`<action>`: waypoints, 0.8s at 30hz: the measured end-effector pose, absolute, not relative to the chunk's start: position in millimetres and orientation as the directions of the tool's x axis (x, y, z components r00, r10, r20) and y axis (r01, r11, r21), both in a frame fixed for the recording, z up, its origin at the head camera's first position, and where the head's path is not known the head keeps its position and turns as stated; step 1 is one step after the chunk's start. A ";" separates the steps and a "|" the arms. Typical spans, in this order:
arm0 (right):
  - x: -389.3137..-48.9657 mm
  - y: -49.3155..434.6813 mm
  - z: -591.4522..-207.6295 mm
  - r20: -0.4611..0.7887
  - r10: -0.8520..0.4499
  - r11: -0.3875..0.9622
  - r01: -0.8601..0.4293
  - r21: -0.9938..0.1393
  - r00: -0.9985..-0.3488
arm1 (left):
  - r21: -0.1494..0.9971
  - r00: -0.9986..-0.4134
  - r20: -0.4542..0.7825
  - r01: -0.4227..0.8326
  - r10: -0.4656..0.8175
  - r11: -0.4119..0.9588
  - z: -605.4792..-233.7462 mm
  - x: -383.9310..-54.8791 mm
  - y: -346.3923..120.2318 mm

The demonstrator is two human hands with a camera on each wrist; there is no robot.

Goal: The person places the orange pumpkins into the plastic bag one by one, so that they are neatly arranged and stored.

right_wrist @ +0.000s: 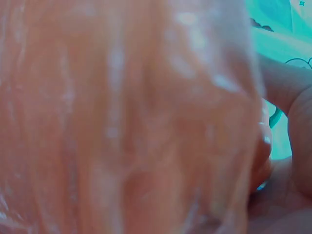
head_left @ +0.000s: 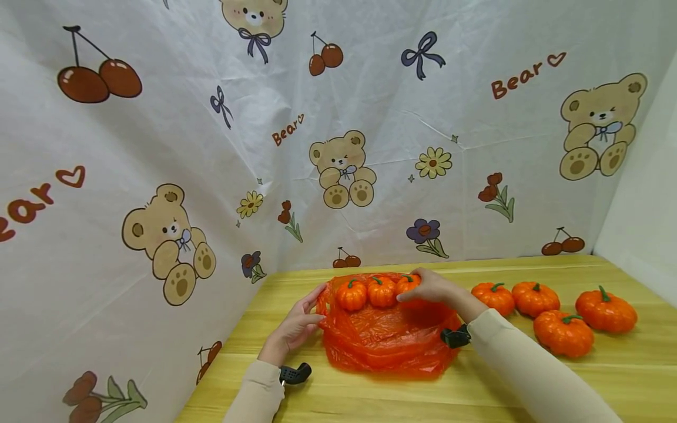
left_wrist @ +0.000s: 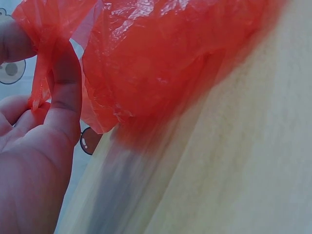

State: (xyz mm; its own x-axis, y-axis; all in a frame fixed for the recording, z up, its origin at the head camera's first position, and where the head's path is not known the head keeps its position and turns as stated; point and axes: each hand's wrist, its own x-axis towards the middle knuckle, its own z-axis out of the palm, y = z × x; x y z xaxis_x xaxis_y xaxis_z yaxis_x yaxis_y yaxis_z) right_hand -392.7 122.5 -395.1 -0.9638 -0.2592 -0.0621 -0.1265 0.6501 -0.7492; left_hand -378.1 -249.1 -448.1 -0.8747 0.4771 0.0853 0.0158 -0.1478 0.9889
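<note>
A red plastic bag (head_left: 386,335) lies with its mouth spread on the wooden table. My left hand (head_left: 297,326) holds it by the left edge; in the left wrist view a strip of the bag (left_wrist: 43,73) runs between the fingers and thumb. Two small orange pumpkins with green stems, a left one (head_left: 351,295) and a middle one (head_left: 381,292), sit inside at the back. My right hand (head_left: 436,289) grips a third pumpkin (head_left: 406,284) beside them at the bag's mouth. Bag plastic covers most of the right wrist view, hiding much of that grip.
Several more orange pumpkins, among them a nearer one (head_left: 563,333) and a far-right one (head_left: 606,309), stand on the table (head_left: 338,399) to the right of the bag. A white cloth (head_left: 391,229) printed with bears hangs behind and to the left.
</note>
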 end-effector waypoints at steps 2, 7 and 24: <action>-394.7 123.2 -397.2 -0.053 -0.242 0.648 -0.120 -0.752 -0.969 | 0.989 -0.876 0.084 0.015 0.475 -0.147 -448.0 -378.2 -249.3; -397.7 123.1 -401.2 -0.038 -0.224 0.662 -0.123 -0.739 -0.974 | 0.990 -0.876 0.080 0.013 0.475 -0.143 -447.1 -377.7 -249.5; -397.6 125.0 -403.3 -0.061 -0.201 0.711 -0.103 -0.695 -0.978 | 0.988 -0.878 0.083 0.010 0.472 -0.156 -445.7 -377.2 -249.9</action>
State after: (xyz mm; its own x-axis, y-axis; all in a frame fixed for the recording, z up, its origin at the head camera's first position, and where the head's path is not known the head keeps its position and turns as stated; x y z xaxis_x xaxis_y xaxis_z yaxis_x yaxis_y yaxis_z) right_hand -397.6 125.0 -403.3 -0.9776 -0.2012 -0.0613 -0.1029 0.7114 -0.6952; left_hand -377.2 -249.9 -445.7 -0.8777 0.4719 0.0831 0.0096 -0.1561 0.9877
